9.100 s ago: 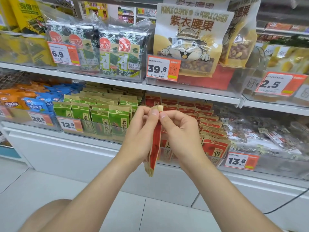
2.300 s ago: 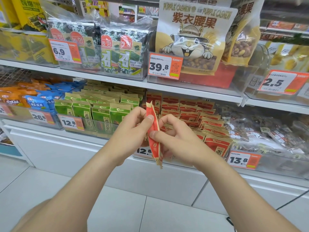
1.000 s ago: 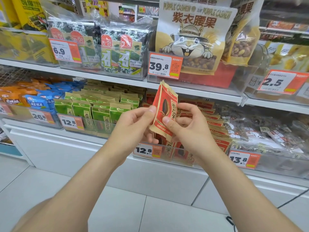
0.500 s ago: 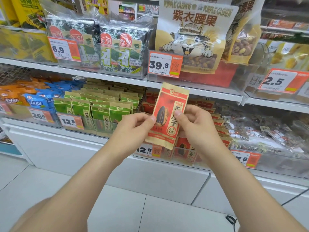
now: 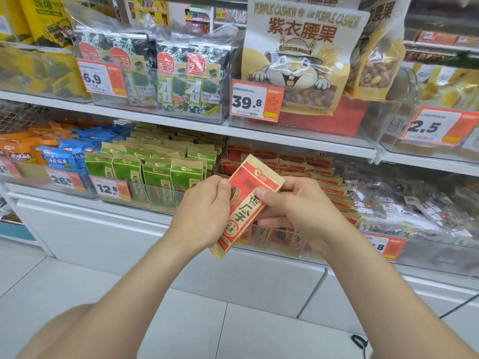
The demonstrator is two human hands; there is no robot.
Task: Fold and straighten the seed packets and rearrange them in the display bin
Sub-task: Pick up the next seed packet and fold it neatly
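The red seed packet (image 5: 248, 200) was held in the air just in front of the display bin (image 5: 342, 242), face toward the camera and tilted, its top seam leaning toward the bin's right side and its bottom corner hanging below the bin's front wall; the left hand (image 5: 204, 213) gripped its left edge, thumb on the printed face, and the right hand (image 5: 298, 208) pinched the right edge, thumb on the face and fingers curled beneath; how far the left fingers reached behind the packet could not be seen. Other red packets (image 5: 318, 161) stood in leaning rows inside the bin; green packets (image 5: 158, 174) filled the neighbouring bin to its left. The packet looked light and thin, a matt paper-faced pouch that would probably bend and crease easily, with loose seeds likely to shift and bulge under pressure; it seemed unlikely to slip. The flat sealed bands at top and bottom appeared the stiffest places to hold; pinching the side edges would likely leave the face free for smoothing.
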